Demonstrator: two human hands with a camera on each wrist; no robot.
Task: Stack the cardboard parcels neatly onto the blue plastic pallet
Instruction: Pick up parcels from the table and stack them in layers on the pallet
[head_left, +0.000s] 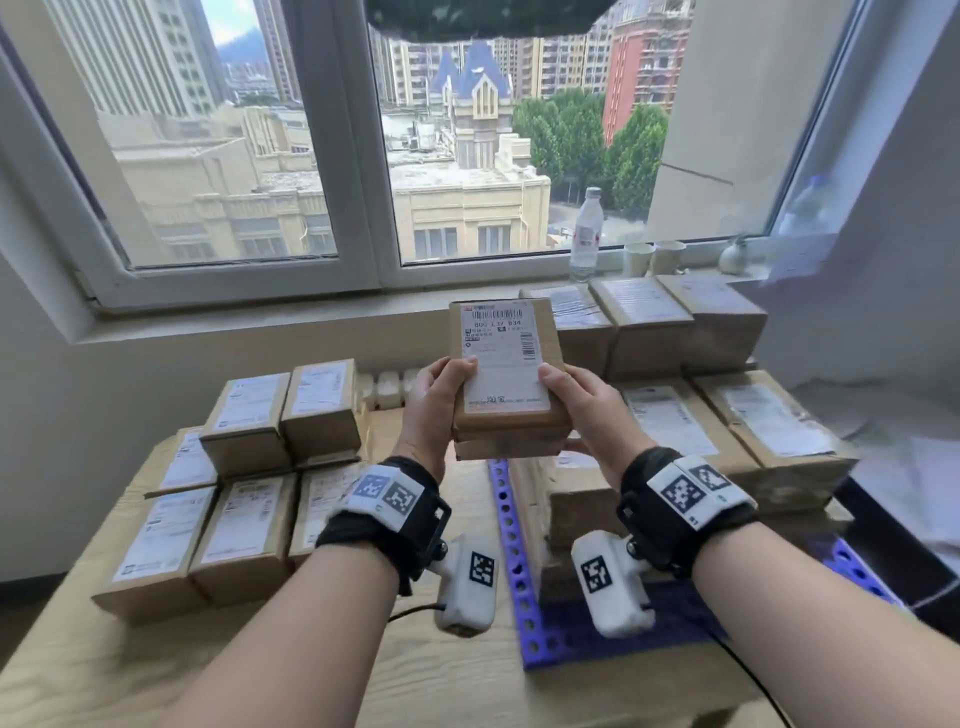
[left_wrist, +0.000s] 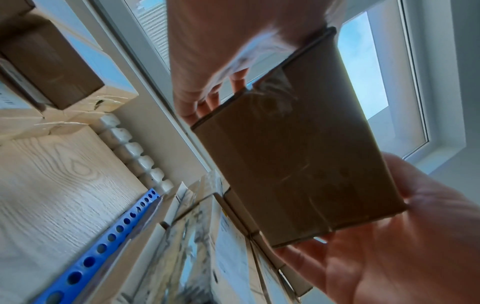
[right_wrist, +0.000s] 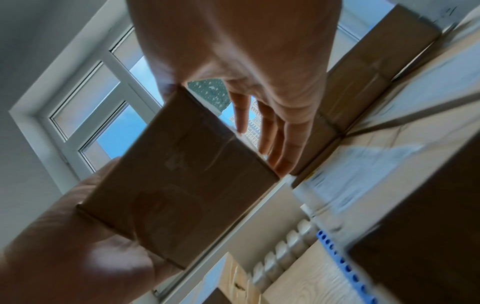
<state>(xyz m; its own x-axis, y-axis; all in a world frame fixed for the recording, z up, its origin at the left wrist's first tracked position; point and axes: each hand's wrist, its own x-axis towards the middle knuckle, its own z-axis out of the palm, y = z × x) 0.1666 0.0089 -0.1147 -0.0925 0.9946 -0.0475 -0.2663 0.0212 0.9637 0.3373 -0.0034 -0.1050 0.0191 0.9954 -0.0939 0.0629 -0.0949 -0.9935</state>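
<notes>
Both hands hold a brown cardboard parcel (head_left: 506, 374) with a white shipping label facing up, raised above the table's middle. My left hand (head_left: 441, 395) grips its left edge, thumb on the label. My right hand (head_left: 576, 400) grips the right edge the same way. From below, the left wrist view shows the parcel's plain underside (left_wrist: 298, 154), and so does the right wrist view (right_wrist: 182, 185), with fingers under both sides. The blue plastic pallet (head_left: 514, 561) lies on the right and carries several parcels (head_left: 675, 415) stacked in layers. More parcels (head_left: 244, 509) sit piled on the left.
The wooden table (head_left: 104, 649) runs up to a window sill with a water bottle (head_left: 586, 234) and cups (head_left: 638, 258). A white ribbed radiator (head_left: 387, 387) shows between the piles. The pallet's perforated edge (left_wrist: 109, 238) lies just below the held parcel.
</notes>
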